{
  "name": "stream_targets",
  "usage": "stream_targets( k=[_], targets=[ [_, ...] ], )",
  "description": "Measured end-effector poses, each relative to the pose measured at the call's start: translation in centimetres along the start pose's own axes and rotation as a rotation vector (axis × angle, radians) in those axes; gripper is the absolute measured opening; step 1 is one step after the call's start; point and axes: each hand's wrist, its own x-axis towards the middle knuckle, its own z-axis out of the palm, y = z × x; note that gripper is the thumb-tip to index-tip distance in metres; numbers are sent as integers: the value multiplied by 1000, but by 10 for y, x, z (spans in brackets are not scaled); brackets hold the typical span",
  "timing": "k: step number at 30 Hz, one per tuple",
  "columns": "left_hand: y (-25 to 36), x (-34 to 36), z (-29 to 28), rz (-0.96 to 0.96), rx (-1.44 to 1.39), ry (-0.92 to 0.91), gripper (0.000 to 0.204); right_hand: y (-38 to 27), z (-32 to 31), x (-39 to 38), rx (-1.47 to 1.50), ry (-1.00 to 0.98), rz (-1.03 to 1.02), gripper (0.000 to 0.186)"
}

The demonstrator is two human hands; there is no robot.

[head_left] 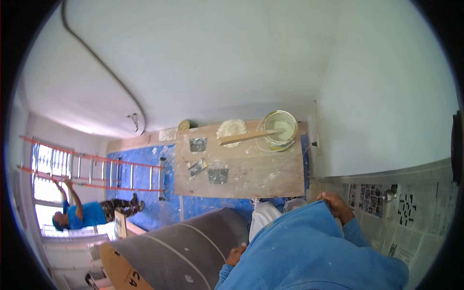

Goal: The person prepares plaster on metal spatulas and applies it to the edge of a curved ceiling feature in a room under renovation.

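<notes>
My right hand (pixel 337 207) has its fingers curled at the lifted edge of my blue top (pixel 309 246), gripping it on the right. Lower down on the left, my left hand (pixel 236 256) is closed beside that same top; what lies inside its fingers is hidden. My white trousers (pixel 262 220) show below the hem. Left of my left hand is a large grey padded roll (pixel 179 251) with pale bands and a cardboard end (pixel 118 270).
A board (pixel 241 179) holds a paint bucket (pixel 279 121) with a stick across it, white powder (pixel 231 129) and scrapers (pixel 197 166). A person in blue (pixel 92 212) handles an orange ladder (pixel 125 164) at left, over blue sheeting (pixel 154 212). Newspaper (pixel 367 198) covers a surface with a knob at right.
</notes>
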Motion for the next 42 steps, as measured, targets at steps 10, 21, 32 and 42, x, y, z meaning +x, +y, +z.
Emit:
stream_targets(
  k=[10,21,32,42],
  targets=[
    [218,61,-95,630,-194,-333,29,90,-27,-32,-304,263,276,29],
    [262,85,-108,817,395,-866,31,106,136,-92,-324,445,-244,43],
    [227,220,-150,1003,1121,-214,25,256,119,-98,-864,690,216,51],
    [271,91,-98,1026,422,-664,27,298,66,-62,-107,649,34,21]
  ],
)
